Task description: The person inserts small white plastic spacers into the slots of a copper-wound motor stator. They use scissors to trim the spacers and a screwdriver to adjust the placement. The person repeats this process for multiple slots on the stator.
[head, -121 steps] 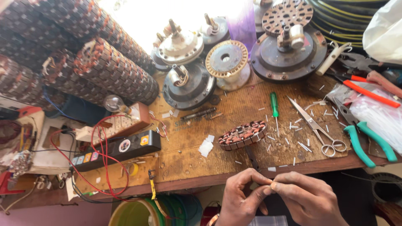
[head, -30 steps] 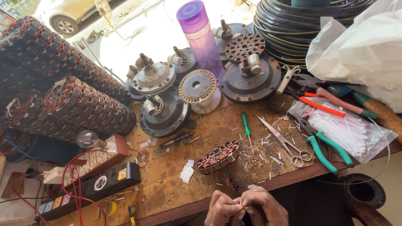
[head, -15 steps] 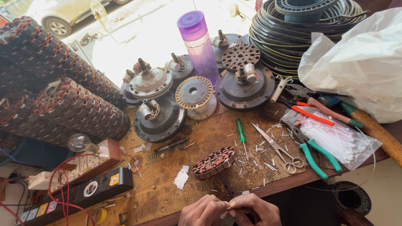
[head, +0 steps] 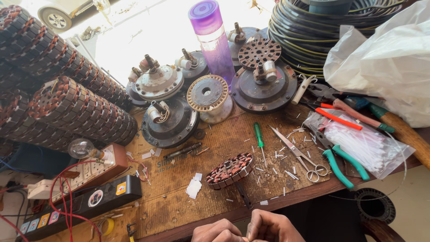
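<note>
Cluttered workbench, left hand and right hand touching, grip cut off, unclear

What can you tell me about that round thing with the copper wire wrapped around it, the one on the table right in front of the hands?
The wound coil ring is a flat, round metal core with reddish-brown copper wire wrapped in small bundles all around its rim, and a pale hub in the middle. It lies slightly tilted on the worn wooden workbench, among small white clippings. A thin dark tool's end seems to reach under its near edge. Neither hand touches it; the left hand and right hand are pressed together below the table edge.
</note>
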